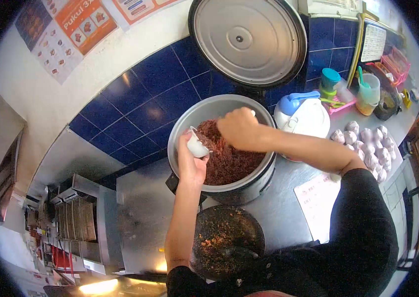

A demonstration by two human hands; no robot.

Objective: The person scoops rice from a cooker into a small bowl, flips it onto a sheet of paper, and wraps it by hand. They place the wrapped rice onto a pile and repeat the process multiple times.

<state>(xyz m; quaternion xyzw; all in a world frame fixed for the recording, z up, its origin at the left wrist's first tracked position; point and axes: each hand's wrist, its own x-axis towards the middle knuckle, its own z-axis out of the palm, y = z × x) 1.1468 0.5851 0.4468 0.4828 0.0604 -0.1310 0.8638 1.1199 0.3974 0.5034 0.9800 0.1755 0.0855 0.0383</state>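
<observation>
Both hands at the pot [188,121] of red-brown rice [229,161].

We noted the left hand [192,166] at the pot's left rim, fingers wrapped round a small white bowl [197,147], which was tipped just above the rice. The right hand [239,128] hung over the pot's middle, fingers curled tight. A white tip showed behind it, but we could not tell what it gripped. The lid [249,39] stood open behind the pot. A dark mortar [227,242] sat just in front of the pot, with a jug [308,119] and garlic [368,143] to its right.
</observation>
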